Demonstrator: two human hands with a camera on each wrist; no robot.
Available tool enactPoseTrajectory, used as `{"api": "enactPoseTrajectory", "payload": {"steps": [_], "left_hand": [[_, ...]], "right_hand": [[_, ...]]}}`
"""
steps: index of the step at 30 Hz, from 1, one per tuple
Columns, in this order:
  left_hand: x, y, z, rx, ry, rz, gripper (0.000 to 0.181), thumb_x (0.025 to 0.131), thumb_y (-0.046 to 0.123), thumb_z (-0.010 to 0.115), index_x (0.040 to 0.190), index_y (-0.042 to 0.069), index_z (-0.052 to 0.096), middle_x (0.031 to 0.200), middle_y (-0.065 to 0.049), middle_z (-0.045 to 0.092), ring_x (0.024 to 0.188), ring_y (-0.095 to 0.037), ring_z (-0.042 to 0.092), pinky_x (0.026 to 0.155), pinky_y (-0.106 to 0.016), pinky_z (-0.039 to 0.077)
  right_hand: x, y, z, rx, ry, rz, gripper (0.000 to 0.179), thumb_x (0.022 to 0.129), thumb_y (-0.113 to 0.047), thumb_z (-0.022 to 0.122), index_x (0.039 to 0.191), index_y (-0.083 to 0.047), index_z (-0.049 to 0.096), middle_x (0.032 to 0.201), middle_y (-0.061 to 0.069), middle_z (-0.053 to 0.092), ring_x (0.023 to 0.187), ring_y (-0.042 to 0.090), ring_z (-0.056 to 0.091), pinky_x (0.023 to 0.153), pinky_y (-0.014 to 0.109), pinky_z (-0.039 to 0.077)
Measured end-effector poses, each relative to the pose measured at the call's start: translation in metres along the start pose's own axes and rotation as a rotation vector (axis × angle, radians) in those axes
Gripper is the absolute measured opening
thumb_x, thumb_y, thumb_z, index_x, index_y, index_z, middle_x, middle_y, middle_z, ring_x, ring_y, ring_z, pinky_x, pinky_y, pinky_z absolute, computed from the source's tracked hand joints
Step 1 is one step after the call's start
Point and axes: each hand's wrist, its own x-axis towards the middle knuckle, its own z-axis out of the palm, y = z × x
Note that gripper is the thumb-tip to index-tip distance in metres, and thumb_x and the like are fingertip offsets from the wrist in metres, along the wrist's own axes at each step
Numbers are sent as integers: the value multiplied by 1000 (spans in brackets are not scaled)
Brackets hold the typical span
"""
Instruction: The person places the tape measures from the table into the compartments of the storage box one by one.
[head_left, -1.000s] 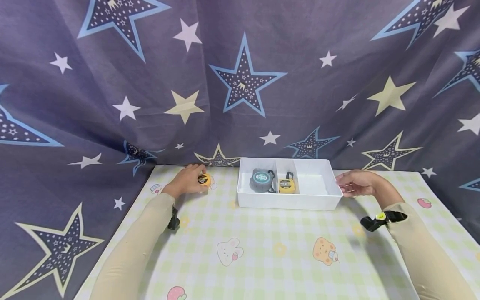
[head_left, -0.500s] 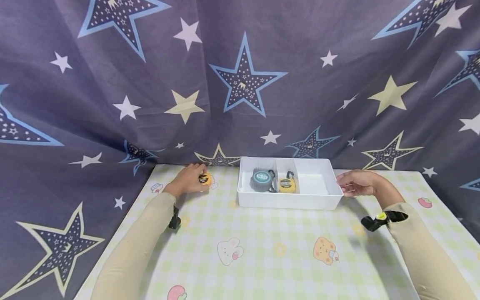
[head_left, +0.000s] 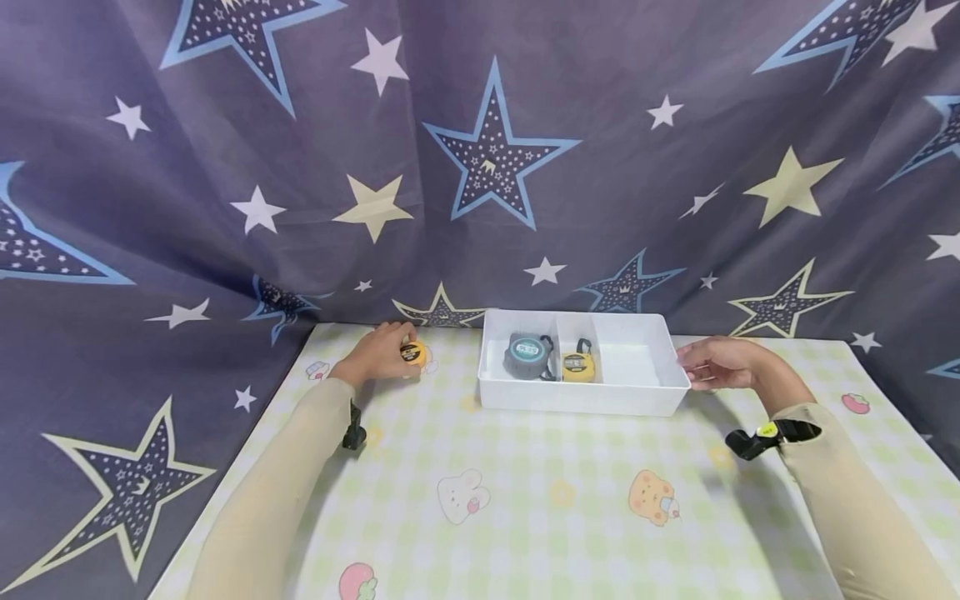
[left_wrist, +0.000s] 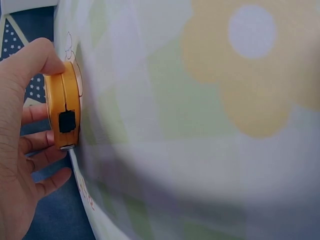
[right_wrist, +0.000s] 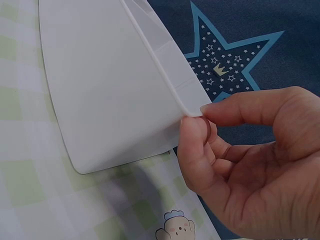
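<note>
Between thumb and fingers my left hand (head_left: 381, 353) holds a yellow tape measure (head_left: 413, 353) on the table at the back left. In the left wrist view that tape measure (left_wrist: 64, 102) stands on edge, its metal tip at the lower end. My right hand (head_left: 720, 363) pinches the right end of a white divided box (head_left: 585, 399); the right wrist view has thumb and finger at the box's rim (right_wrist: 186, 111). A grey and teal tape measure (head_left: 527, 356) lies in the box's left compartment. In the narrow middle one is a yellow tape measure (head_left: 577, 367) with a black strap.
A green and white checked cloth (head_left: 525, 500) with cartoon prints covers the table. Right behind the box hangs a dark curtain (head_left: 450, 250) with stars, which also runs along the left side. The box's right compartment (head_left: 632, 365) holds nothing.
The head view has shifted slightly, so everything sits a little higher and further right. Both hands keep their holds, and the box and tape measures stay in place.
</note>
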Motion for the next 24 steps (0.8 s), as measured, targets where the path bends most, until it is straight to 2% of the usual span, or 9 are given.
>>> {"api": "enactPoseTrajectory", "payload": {"steps": [10,24], "left_hand": [[10,1,-5,1,-25,-3,59,73,46,75,121,17,56,114,-9,63,105,-31,53,93,-50,45],[2,0,0,16,1,15,57,75,45,73,119,14,57,117,-11,64,103,-30,54,92,-50,46]], "right_hand": [[-6,-5,-3,13,9,1,15,103,-6,48,109,-14,59,84,-6,68,77,5,65,74,21,58],[-1,-2,3,15,15,9,14,103,-7,47,107,-14,59,83,-6,66,77,4,64,75,21,58]]}}
